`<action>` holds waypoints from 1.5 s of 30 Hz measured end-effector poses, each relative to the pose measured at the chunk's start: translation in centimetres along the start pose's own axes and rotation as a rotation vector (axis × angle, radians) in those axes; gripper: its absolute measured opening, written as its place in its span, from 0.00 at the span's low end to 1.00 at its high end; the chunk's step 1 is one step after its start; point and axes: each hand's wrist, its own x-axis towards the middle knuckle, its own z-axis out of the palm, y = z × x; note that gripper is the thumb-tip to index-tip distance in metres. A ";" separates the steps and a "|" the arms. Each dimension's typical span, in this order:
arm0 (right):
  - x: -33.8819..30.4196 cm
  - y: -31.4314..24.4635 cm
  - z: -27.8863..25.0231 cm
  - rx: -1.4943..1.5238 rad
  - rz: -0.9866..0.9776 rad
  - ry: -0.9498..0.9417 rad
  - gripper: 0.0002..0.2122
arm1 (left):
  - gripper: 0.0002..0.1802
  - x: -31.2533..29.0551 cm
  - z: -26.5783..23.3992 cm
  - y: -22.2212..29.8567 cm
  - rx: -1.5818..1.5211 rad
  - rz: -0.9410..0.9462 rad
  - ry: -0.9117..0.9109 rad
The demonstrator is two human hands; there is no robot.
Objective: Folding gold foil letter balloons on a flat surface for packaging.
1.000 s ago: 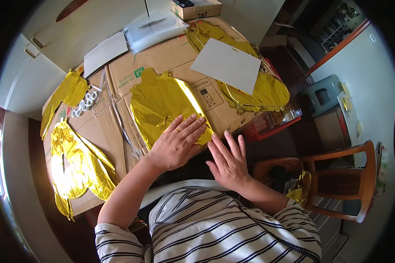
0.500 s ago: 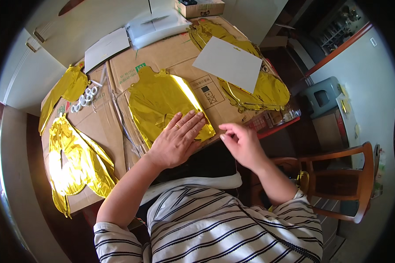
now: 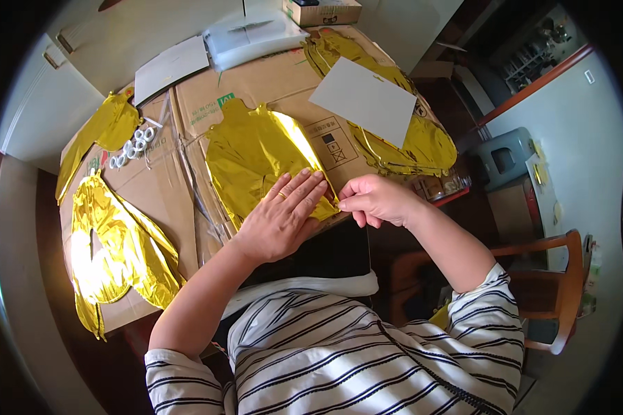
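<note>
A flat gold foil balloon point(image 3: 256, 149) lies folded on the cardboard in front of me, with small tabs along its far edge. My left hand point(image 3: 280, 218) rests flat across its near part, fingers stretched out and held side by side. At the near right corner my right hand point(image 3: 375, 200) is closed, thumb and forefinger pinching the foil's edge. The foil under my left palm is hidden.
Cardboard point(image 3: 156, 228) covers the table. More gold foil balloons lie at the left point(image 3: 121, 245) and far right point(image 3: 422, 149), the latter partly under a white card point(image 3: 367, 100). White rolls point(image 3: 142, 140), a clear plastic pack point(image 3: 253, 43) and a wooden chair point(image 3: 567, 290) stand around.
My right hand has moved left to the balloon's near right corner and closed on its edge. My left hand stays flat on the foil.
</note>
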 end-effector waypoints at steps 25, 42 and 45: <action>0.4 0.4 0.6 -0.191 -0.087 0.087 0.08 | 0.38 0.1 0.1 0.0 0.016 -0.016 -0.017; 0.8 0.4 0.8 -0.168 -0.143 0.129 0.07 | 0.40 -0.1 0.0 0.1 -0.001 -0.006 0.011; 0.8 0.1 0.9 -0.169 -0.125 0.120 0.07 | 0.40 -0.1 0.0 0.1 -0.011 -0.007 0.019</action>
